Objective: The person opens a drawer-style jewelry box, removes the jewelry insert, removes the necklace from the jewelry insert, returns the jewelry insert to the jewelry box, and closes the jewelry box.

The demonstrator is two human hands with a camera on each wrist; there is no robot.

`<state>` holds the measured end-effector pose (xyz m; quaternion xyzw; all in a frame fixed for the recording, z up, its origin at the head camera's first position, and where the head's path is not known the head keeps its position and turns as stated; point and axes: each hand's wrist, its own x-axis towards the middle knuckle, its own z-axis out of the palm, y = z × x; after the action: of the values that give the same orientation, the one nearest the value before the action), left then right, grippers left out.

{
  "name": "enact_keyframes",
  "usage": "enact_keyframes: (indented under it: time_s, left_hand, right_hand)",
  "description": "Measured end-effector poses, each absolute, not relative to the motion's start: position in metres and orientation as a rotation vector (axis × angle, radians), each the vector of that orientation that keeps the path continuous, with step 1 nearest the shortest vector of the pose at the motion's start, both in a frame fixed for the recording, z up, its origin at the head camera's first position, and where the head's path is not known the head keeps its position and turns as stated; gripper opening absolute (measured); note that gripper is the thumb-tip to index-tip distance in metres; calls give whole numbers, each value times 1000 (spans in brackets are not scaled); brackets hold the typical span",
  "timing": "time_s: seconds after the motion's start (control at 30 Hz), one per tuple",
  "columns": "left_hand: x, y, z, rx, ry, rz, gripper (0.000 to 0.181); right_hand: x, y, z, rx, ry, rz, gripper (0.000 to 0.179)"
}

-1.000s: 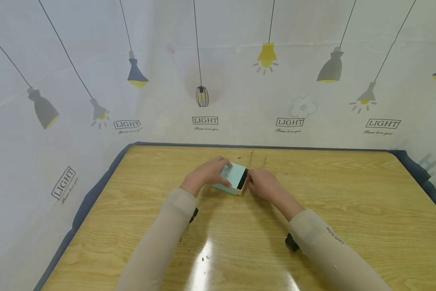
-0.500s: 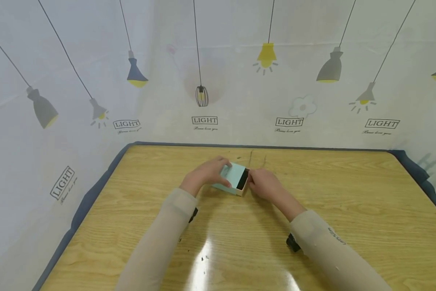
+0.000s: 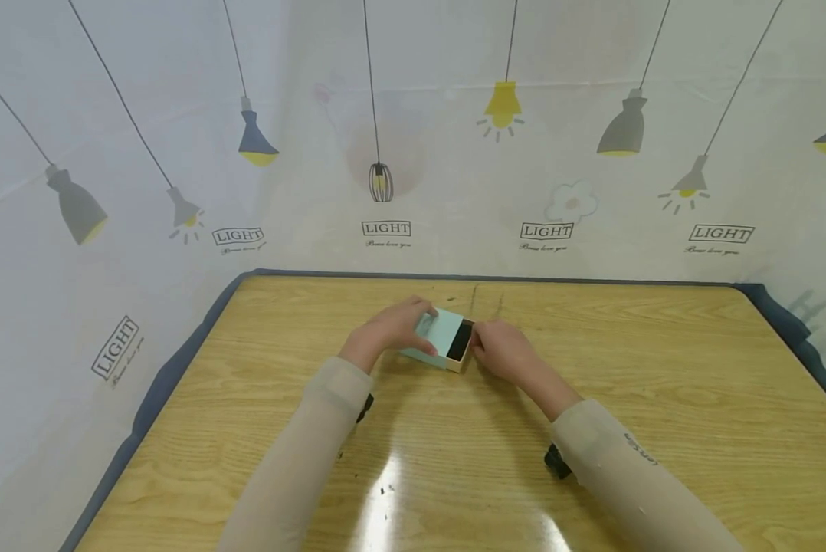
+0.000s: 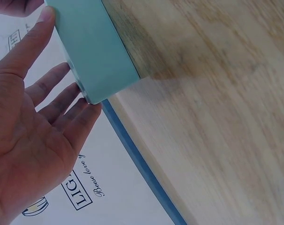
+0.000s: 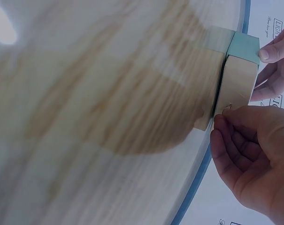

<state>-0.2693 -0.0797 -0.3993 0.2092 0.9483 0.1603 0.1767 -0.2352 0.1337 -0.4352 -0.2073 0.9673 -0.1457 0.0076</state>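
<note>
A pale teal drawer box (image 3: 442, 330) lies on the table, its cream inner tray (image 3: 456, 366) pulled partly out to the right. Black shows inside the exposed part of the tray. My left hand (image 3: 388, 328) grips the teal sleeve, thumb on the near side and fingers along the far side; the left wrist view shows the thumb and fingertips against the sleeve (image 4: 95, 51). At the tray's end, my right hand (image 3: 504, 350) pinches a small pull loop (image 5: 227, 108) between thumb and forefinger, its other fingers curled. The tray's front face (image 5: 238, 79) is plain cream.
The box rests on a wood-grain table (image 3: 661, 368) near its far edge. A white curtain (image 3: 440, 153) printed with lamps hangs behind and at the sides. Dark specks and thin marks (image 3: 473, 299) lie on the tabletop.
The inner tray has slid slightly farther out to the right, with the right hand moving along with it. More of the black interior shows. The left hand has stayed on the sleeve.
</note>
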Motion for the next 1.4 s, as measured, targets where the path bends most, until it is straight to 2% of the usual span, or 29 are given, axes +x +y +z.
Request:
enact_keyframes:
  time_s: [1.4]
  left_hand:
    - [-270,-79,-400,590,2692,444,74]
  right_hand:
    - [-230,147,-436,-720,3046,-442,8]
